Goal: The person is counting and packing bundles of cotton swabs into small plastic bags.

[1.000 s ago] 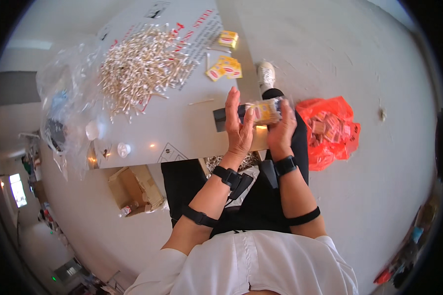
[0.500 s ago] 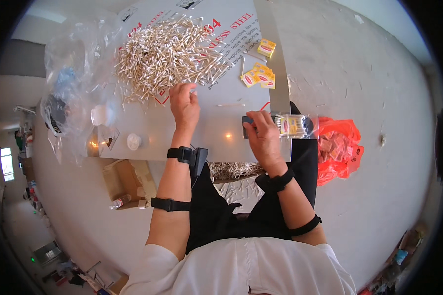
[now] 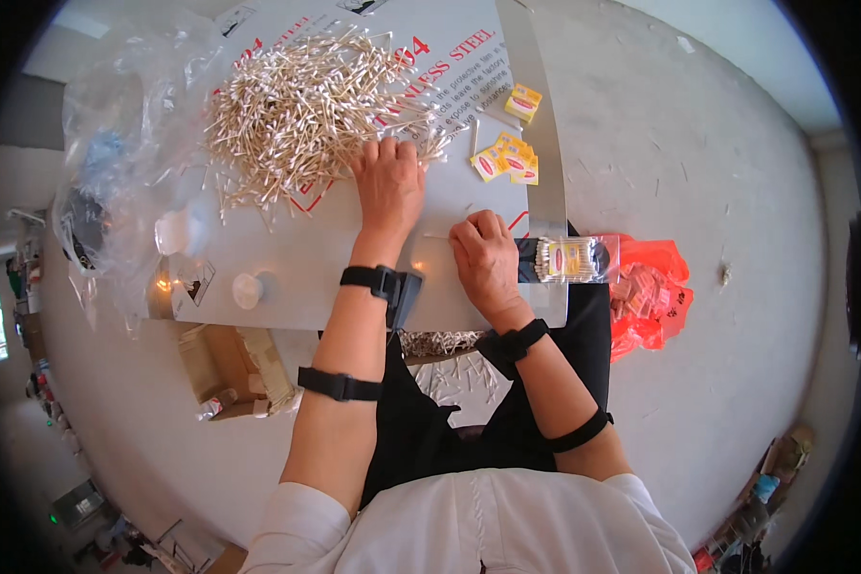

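Observation:
A heap of cotton swabs (image 3: 292, 115) lies at the far left of the table. My left hand (image 3: 389, 187) is at the heap's near right edge, its fingers curled down; the fingertips and anything between them are hidden. To its right, my right hand (image 3: 488, 263) is low over the table with bent fingers closed at one end of a single cotton swab (image 3: 436, 235). Just right of that hand, a clear plastic pack (image 3: 574, 259) of cotton swabs with a yellow card rests at the table's edge on something dark.
Yellow cards (image 3: 509, 158) and a small yellow stack (image 3: 523, 101) lie at the far right. A white cup (image 3: 248, 291) and clear plastic bag (image 3: 115, 182) are at left. Below stand a cardboard box (image 3: 225, 368) and a red bag (image 3: 651, 297) of small packets.
My right hand has left the dark piece by the clear pack and moved left to the lone swab. My left hand has shifted right along the heap's near edge.

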